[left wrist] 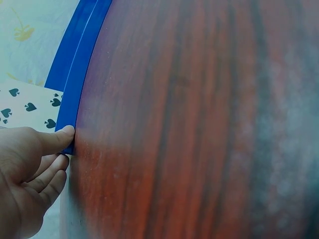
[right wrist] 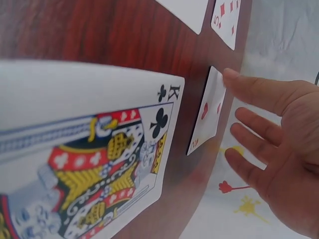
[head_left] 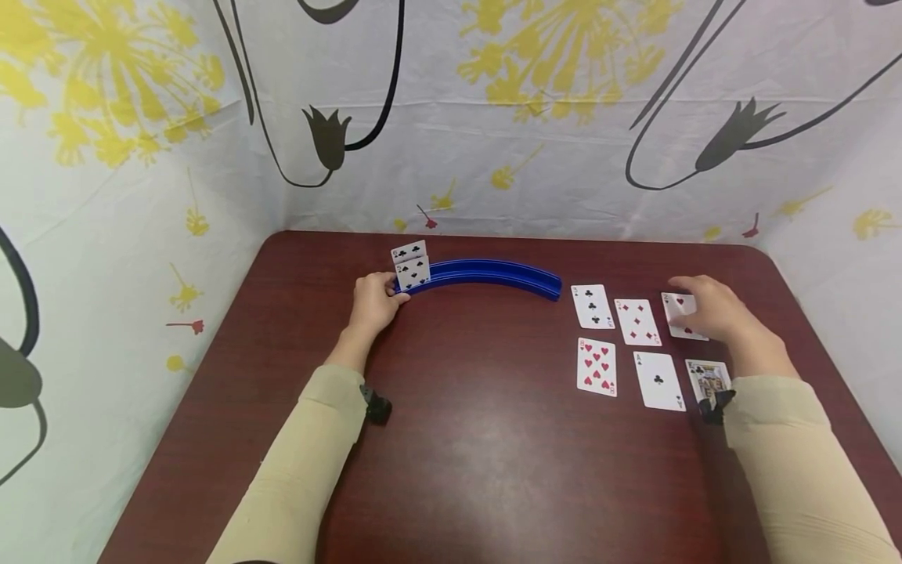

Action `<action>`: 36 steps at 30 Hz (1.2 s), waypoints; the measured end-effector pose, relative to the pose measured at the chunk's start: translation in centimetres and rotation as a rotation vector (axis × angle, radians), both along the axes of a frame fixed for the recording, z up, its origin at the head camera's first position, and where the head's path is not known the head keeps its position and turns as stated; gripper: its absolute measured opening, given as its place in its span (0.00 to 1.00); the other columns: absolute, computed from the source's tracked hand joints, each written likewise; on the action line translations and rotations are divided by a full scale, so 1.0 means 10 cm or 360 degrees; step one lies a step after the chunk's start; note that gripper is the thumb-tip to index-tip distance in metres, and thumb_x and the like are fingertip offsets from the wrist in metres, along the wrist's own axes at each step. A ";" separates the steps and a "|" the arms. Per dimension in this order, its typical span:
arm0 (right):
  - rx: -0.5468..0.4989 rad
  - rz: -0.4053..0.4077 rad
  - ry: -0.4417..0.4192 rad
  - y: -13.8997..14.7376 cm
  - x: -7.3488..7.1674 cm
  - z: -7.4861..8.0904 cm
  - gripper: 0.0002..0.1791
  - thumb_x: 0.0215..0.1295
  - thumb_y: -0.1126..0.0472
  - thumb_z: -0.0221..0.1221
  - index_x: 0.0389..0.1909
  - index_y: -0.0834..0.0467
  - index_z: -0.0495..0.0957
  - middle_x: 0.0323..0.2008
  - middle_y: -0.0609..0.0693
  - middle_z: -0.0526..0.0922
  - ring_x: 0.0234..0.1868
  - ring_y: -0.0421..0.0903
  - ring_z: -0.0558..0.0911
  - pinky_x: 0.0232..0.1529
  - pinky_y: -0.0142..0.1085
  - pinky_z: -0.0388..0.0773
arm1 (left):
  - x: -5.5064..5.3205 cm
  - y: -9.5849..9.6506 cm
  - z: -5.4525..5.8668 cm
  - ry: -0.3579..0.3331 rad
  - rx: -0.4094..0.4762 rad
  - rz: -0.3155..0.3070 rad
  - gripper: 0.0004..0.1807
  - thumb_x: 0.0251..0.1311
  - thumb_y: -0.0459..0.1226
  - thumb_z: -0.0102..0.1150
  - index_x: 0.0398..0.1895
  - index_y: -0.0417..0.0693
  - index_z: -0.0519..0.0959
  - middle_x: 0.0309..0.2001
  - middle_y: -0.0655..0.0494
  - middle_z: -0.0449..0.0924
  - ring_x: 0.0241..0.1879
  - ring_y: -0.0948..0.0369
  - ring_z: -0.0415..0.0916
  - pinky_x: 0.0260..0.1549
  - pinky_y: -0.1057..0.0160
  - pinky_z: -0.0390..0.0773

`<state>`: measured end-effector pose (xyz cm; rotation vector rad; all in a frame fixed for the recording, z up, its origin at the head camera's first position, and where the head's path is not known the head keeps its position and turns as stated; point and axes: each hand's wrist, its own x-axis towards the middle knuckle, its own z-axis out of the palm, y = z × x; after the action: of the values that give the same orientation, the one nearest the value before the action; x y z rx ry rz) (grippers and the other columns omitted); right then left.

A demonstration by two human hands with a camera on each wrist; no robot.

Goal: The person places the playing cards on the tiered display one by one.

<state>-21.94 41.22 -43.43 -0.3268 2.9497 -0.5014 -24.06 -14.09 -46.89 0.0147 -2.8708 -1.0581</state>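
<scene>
My left hand (head_left: 373, 304) pinches the left end of a curved blue card holder (head_left: 493, 272); in the left wrist view the thumb lies on its front face. Two playing cards stand in the holder beside that hand, a front card (head_left: 413, 274) partly covering a rear card (head_left: 409, 251). Black spades show on a card (left wrist: 27, 105) in the left wrist view. Over at the right, my right hand (head_left: 726, 317) hovers at the two of hearts (head_left: 674, 304), fingers spread and thumb near its edge, holding nothing. That two (right wrist: 207, 114) lies face up on the table.
Face-up cards lie in two rows on the right: a three of clubs (head_left: 593, 306), a five of diamonds (head_left: 637, 322), a hearts card (head_left: 597, 366), an ace of clubs (head_left: 658, 381) and a king of clubs (head_left: 705, 376). Patterned fabric (head_left: 437, 141) surrounds the brown table (head_left: 479, 439).
</scene>
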 end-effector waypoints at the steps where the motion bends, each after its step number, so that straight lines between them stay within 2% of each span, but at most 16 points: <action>1: 0.0009 0.0004 -0.0002 0.01 0.00 -0.01 0.40 0.51 0.68 0.70 0.65 0.74 0.65 0.58 0.79 0.67 0.60 0.76 0.66 0.60 0.71 0.62 | 0.00 0.00 0.00 0.0001 0.0000 0.0000 0.27 0.61 0.36 0.72 0.61 0.33 0.79 0.46 0.40 0.84 0.45 0.51 0.82 0.52 0.51 0.81; 6: 0.0033 -0.0011 0.0003 0.03 0.02 -0.02 0.41 0.48 0.69 0.70 0.64 0.72 0.64 0.55 0.79 0.67 0.55 0.75 0.69 0.55 0.70 0.66 | 0.00 0.00 0.00 0.0000 -0.0004 0.0002 0.27 0.61 0.36 0.72 0.61 0.33 0.79 0.46 0.40 0.85 0.44 0.51 0.82 0.53 0.51 0.81; 11: 0.0037 -0.0050 -0.0051 0.04 0.01 -0.02 0.43 0.48 0.68 0.70 0.67 0.71 0.62 0.60 0.79 0.62 0.60 0.78 0.65 0.58 0.73 0.62 | 0.00 0.00 0.00 -0.0005 -0.0007 0.0003 0.27 0.61 0.36 0.72 0.61 0.33 0.79 0.46 0.40 0.84 0.45 0.51 0.82 0.53 0.51 0.80; 16: 0.0057 -0.0034 -0.0178 0.05 -0.03 -0.01 0.47 0.52 0.68 0.68 0.71 0.74 0.56 0.64 0.82 0.59 0.64 0.79 0.61 0.63 0.72 0.57 | 0.00 -0.01 0.00 0.0003 -0.0009 0.0005 0.27 0.61 0.36 0.72 0.61 0.33 0.79 0.47 0.40 0.84 0.44 0.51 0.82 0.53 0.52 0.81; 21: 0.0094 -0.0048 -0.0299 0.06 -0.05 -0.01 0.46 0.56 0.66 0.66 0.71 0.78 0.53 0.65 0.83 0.59 0.64 0.81 0.60 0.65 0.72 0.56 | 0.00 -0.01 -0.01 -0.0001 -0.0010 0.0004 0.27 0.61 0.36 0.72 0.61 0.32 0.79 0.47 0.40 0.84 0.44 0.51 0.82 0.53 0.51 0.80; 24: 0.0122 -0.0047 -0.0295 0.06 -0.05 0.00 0.44 0.56 0.66 0.66 0.68 0.81 0.55 0.63 0.83 0.60 0.64 0.81 0.60 0.65 0.71 0.56 | 0.00 0.00 0.00 -0.0002 -0.0007 0.0007 0.27 0.61 0.36 0.72 0.61 0.32 0.79 0.47 0.40 0.85 0.45 0.51 0.82 0.53 0.51 0.80; 29: 0.0141 -0.0023 -0.0212 0.07 -0.04 0.00 0.42 0.54 0.66 0.68 0.64 0.83 0.60 0.59 0.84 0.63 0.62 0.80 0.62 0.65 0.70 0.57 | 0.00 -0.01 0.00 -0.0006 0.0018 0.0010 0.27 0.61 0.36 0.72 0.62 0.33 0.79 0.47 0.40 0.85 0.45 0.51 0.82 0.52 0.52 0.81; 36: 0.0132 -0.0081 -0.0217 0.11 -0.03 -0.02 0.44 0.58 0.62 0.68 0.66 0.82 0.58 0.60 0.85 0.63 0.62 0.81 0.62 0.64 0.71 0.58 | 0.01 -0.01 0.00 -0.0005 0.0025 0.0005 0.27 0.61 0.36 0.72 0.61 0.33 0.79 0.47 0.40 0.85 0.44 0.51 0.82 0.51 0.52 0.81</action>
<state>-22.20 42.29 -43.68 -0.2007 2.8426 -0.3890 -24.00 -14.16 -46.90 0.0221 -2.8644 -1.0808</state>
